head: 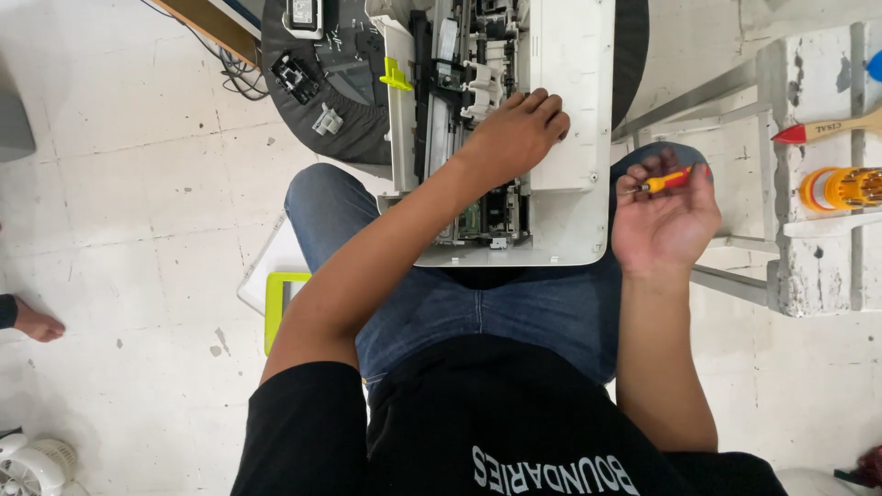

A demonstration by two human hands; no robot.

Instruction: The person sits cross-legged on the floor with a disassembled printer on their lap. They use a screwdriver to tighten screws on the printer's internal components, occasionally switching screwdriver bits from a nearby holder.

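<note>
Opened white printer (560,138) resting across the lap, inner works bared along its left half. Left hand (514,133) pressed flat on the printer's top panel, grip apart, clamped on nothing. Right hand (666,220) just beyond the printer's right edge, palm up, grip closed on a small orange screwdriver (663,181). Paint-spattered stand (808,174) farther right of the printer, brush (827,129) lying on it.

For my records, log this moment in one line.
left hand: resting on opened printer | right hand: holding small screwdriver
</note>
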